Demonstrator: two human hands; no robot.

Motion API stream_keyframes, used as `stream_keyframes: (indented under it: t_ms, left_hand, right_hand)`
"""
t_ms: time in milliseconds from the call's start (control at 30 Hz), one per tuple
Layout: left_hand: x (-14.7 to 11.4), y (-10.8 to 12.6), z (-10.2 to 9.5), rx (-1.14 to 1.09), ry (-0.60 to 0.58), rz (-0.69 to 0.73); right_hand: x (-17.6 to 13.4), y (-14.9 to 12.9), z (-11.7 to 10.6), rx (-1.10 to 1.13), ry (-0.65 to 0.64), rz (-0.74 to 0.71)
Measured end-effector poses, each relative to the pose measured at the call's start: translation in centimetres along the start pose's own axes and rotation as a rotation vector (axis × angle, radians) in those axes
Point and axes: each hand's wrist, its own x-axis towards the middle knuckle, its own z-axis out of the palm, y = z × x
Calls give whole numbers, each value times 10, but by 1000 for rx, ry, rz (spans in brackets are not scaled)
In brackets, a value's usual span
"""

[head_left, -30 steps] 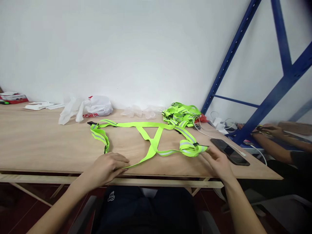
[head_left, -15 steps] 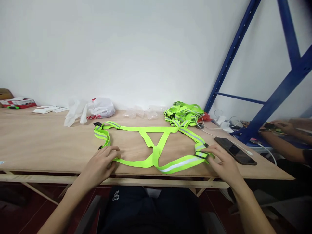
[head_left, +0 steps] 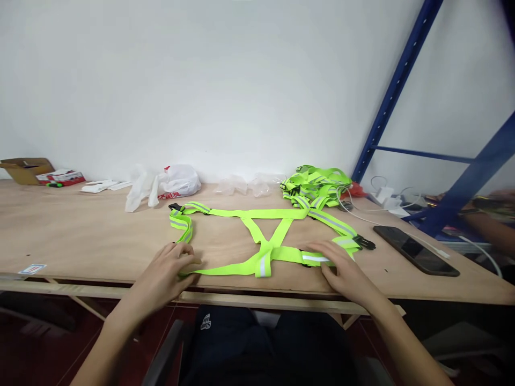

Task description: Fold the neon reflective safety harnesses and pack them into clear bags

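Observation:
A fluorescent yellow-green reflective harness (head_left: 273,214) lies spread on the wooden table, its straps joined in a Y at the middle. My left hand (head_left: 171,268) is closed on the lower strap at its left end, fingers curled over it. On the right, my right hand (head_left: 341,271) has its fingers over the lower strap beside a black slider, thumb lower down, gripping the strap. That strap folds over near the Y joint, showing a silver stripe. One black buckle (head_left: 175,207) sits at the upper left, another black buckle (head_left: 365,243) at the right. Both palms are hidden.
Behind the harness lies a heap of similar green straps (head_left: 317,185). A phone (head_left: 414,251) and white cables are at the right, beside a blue metal frame (head_left: 398,86). Plastic bags (head_left: 181,181) and boxes (head_left: 26,171) line the wall. Another person's blurred arm shows far right.
My right hand has moved left along the lower strap, and the slider side has shifted left and folded. The right buckle is now uncovered. The view has turned slightly left.

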Motion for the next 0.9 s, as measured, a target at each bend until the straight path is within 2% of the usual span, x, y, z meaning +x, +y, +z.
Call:
stream_keyframes:
  t_ms: [100,200,233,300,367,433,567,733,900]
  left_hand:
    - [-4,-11,-15,-60,97,-38]
    - [-8,-27,-21,-35,215,-214]
    - [-10,-32,-21,-22,207,-271]
    - [-14,-43,-17,-31,117,-325]
    - [-16,-50,-11,-76,21,-299]
    - [-17,-53,-5,-116,-14,-247]
    - [-12,-50,3,-178,24,-180]
    - [-4,-46,9,-224,11,-130]
    - [-3,-53,12,-202,61,-259]
  right_hand:
    - [-4,-13,-2,-25,55,-49]
    - [-6,-26,-2,-16,37,-58]
    - [-5,-28,0,-8,5,-48]
    - [-5,-29,7,9,-70,-21]
    - [-6,-25,14,22,-122,-4]
    - [-6,-21,19,22,-147,6]
    - [-5,-17,18,10,-140,29]
    - [-5,-14,16,-40,-78,95]
    - [-6,-12,11,-42,-41,80]
